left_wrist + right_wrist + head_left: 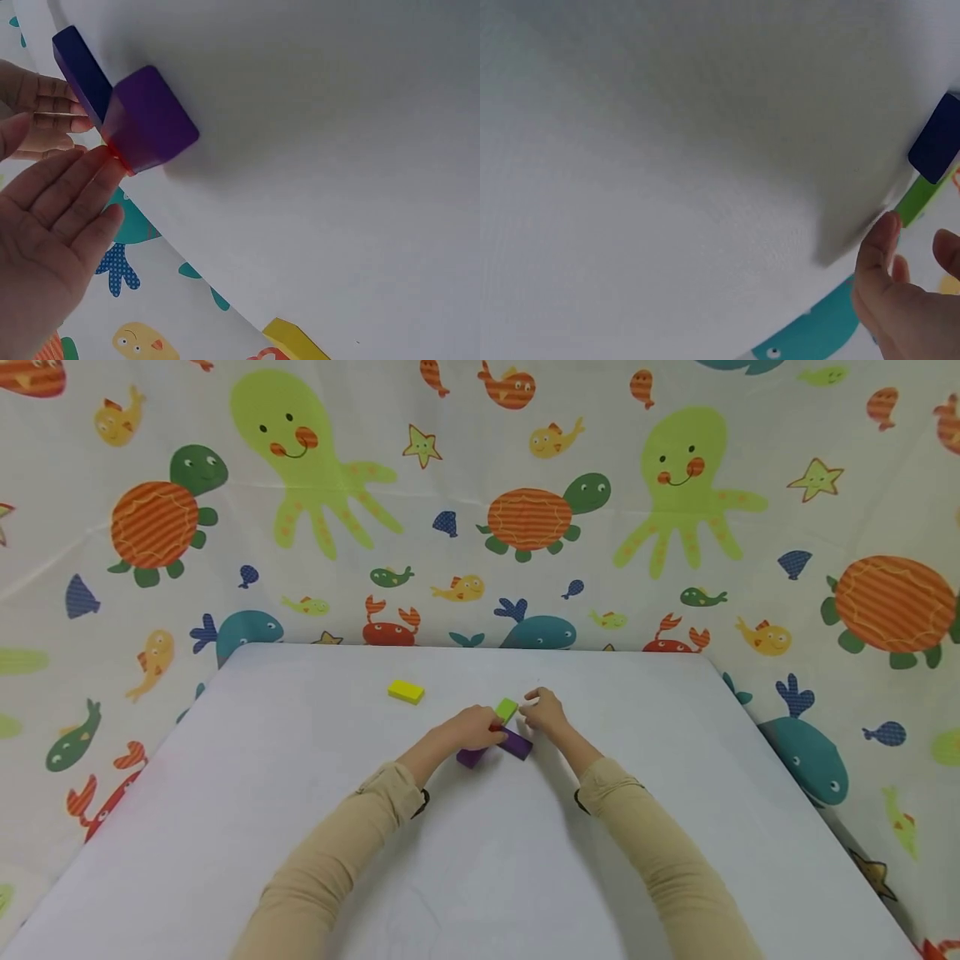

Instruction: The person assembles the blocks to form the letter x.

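Note:
My left hand (472,727) reaches over a small group of blocks, its straight fingers (67,199) with their tips right at a red edge (115,152) beside a purple block (154,120). Another purple block (515,743) lies angled by that hand, looking dark blue in the wrist views. A green block (506,710) sits just beyond, partly hidden. To its right, my right hand (546,714) has loosely bent fingers, the thumb apart and nothing between. One fingertip is close to the green block's end in the right wrist view.
On the white table (315,827), a yellow block (406,692) lies farther back to the left. Behind the table's far edge hangs a cloth (450,477) printed with sea animals. Both sleeved forearms stretch in from the front.

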Demonstrator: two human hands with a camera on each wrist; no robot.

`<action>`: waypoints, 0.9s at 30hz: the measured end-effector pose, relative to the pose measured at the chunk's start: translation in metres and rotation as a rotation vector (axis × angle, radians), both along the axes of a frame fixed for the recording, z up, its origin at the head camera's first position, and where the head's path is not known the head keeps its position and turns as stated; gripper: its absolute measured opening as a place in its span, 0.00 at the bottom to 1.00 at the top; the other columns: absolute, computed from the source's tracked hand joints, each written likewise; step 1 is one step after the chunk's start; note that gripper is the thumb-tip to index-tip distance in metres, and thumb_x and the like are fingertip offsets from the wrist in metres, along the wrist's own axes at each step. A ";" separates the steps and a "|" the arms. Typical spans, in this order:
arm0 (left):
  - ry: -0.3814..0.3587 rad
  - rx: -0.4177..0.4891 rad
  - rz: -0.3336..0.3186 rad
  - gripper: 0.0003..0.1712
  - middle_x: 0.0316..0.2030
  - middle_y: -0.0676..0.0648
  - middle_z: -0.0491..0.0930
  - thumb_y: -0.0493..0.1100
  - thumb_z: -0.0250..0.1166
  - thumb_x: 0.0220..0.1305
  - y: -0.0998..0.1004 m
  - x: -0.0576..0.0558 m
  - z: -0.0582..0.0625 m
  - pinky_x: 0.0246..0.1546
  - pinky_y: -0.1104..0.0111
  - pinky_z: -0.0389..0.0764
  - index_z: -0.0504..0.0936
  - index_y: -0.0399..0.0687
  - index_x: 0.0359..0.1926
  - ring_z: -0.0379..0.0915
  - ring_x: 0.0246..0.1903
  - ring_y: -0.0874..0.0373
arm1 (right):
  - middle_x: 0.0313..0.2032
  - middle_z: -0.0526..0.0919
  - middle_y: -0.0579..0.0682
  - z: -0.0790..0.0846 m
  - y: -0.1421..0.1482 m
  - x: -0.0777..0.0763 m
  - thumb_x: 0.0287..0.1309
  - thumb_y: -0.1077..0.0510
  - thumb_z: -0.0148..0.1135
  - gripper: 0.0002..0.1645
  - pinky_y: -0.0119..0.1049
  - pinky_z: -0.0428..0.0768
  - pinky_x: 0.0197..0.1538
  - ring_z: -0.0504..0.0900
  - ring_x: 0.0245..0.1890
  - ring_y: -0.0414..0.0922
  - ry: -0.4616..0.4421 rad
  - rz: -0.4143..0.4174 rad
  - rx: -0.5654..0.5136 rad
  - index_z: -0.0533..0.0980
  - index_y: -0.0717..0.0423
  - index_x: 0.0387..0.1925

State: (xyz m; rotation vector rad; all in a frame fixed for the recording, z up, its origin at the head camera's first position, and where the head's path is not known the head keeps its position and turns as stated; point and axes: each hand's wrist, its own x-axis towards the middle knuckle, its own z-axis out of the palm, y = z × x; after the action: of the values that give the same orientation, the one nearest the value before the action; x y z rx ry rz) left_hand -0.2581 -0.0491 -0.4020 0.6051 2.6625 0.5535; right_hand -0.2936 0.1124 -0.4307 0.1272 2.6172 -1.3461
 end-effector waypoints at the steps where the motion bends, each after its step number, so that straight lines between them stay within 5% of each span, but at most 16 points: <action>1: 0.002 0.008 -0.006 0.24 0.44 0.40 0.82 0.45 0.57 0.67 0.000 0.000 0.000 0.37 0.68 0.72 0.73 0.36 0.60 0.69 0.33 0.58 | 0.49 0.78 0.67 0.004 0.000 0.005 0.60 0.63 0.55 0.21 0.33 0.80 0.40 0.82 0.37 0.51 0.014 0.006 0.002 0.68 0.68 0.54; 8: -0.004 0.069 -0.002 0.24 0.52 0.39 0.80 0.45 0.55 0.68 -0.002 -0.003 -0.001 0.46 0.65 0.78 0.73 0.36 0.60 0.78 0.41 0.54 | 0.47 0.80 0.67 0.005 0.005 0.010 0.59 0.62 0.56 0.17 0.37 0.81 0.42 0.82 0.40 0.53 0.081 0.083 0.046 0.73 0.67 0.49; 12: 0.029 0.102 0.005 0.23 0.51 0.39 0.80 0.44 0.54 0.68 -0.003 -0.004 -0.001 0.53 0.60 0.77 0.73 0.37 0.60 0.77 0.46 0.51 | 0.42 0.83 0.62 -0.030 0.020 -0.023 0.58 0.56 0.61 0.17 0.41 0.81 0.42 0.83 0.38 0.52 0.130 0.162 0.039 0.76 0.61 0.47; 14: 0.053 0.133 0.009 0.22 0.52 0.39 0.80 0.42 0.54 0.68 -0.006 -0.004 -0.003 0.54 0.59 0.76 0.73 0.37 0.60 0.77 0.48 0.49 | 0.36 0.85 0.58 -0.057 0.030 -0.045 0.56 0.52 0.64 0.16 0.37 0.81 0.35 0.83 0.32 0.48 0.217 0.221 0.028 0.79 0.56 0.43; 16: 0.072 0.164 0.014 0.22 0.54 0.39 0.78 0.41 0.54 0.68 -0.009 -0.005 -0.005 0.56 0.57 0.75 0.73 0.38 0.60 0.76 0.52 0.47 | 0.35 0.85 0.56 -0.062 0.032 -0.047 0.55 0.50 0.65 0.16 0.36 0.80 0.32 0.83 0.32 0.46 0.239 0.254 0.046 0.80 0.55 0.42; 21: 0.117 0.211 0.040 0.21 0.58 0.40 0.76 0.41 0.54 0.68 -0.017 -0.006 -0.011 0.57 0.55 0.74 0.74 0.40 0.60 0.72 0.57 0.45 | 0.41 0.83 0.63 -0.012 0.015 -0.004 0.59 0.62 0.59 0.14 0.40 0.81 0.37 0.82 0.39 0.54 0.227 0.241 0.170 0.78 0.65 0.45; 27: 0.147 0.212 0.091 0.22 0.57 0.43 0.77 0.41 0.56 0.67 -0.029 -0.008 -0.012 0.57 0.57 0.74 0.73 0.47 0.62 0.72 0.55 0.48 | 0.39 0.84 0.62 0.008 0.012 0.018 0.62 0.66 0.52 0.13 0.31 0.76 0.31 0.79 0.34 0.50 0.353 0.247 0.258 0.79 0.67 0.44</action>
State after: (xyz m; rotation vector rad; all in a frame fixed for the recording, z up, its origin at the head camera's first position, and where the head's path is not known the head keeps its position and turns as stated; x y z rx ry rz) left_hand -0.2664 -0.0776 -0.4143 0.6065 2.8015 0.8571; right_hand -0.2754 0.1243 -0.4223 -0.4220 2.9611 -1.0221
